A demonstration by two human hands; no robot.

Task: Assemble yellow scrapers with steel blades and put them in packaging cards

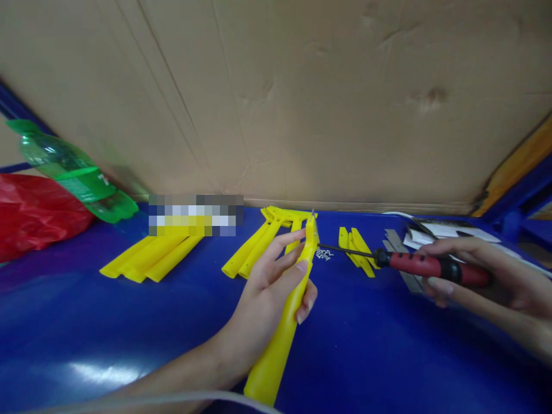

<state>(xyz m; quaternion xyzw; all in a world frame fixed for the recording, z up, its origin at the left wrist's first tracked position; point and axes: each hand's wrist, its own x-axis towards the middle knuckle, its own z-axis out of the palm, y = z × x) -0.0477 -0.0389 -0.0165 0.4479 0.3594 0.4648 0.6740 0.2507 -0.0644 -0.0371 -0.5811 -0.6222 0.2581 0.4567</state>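
Note:
My left hand (276,282) is wrapped round the long handle of a yellow plastic scraper (276,351), held tilted with its head up. A metal blade edge shows at that head. From the right, my right hand (474,276) grips a screwdriver (418,264) with a red and black handle. Its shaft points left, and the tip is at the scraper's head. Whether a screw sits under the tip is too small to tell. Just behind lie several small screws (324,253) in a loose pile on the blue table (353,356).
Yellow scraper handles lie behind my left hand (250,247) and further left (150,256). Yellow narrow plastic pieces (357,250) and flat grey blades (409,279) lie right of the screws. A green bottle (81,172) leans by a red bag (38,213). Cardboard (276,103) stands behind.

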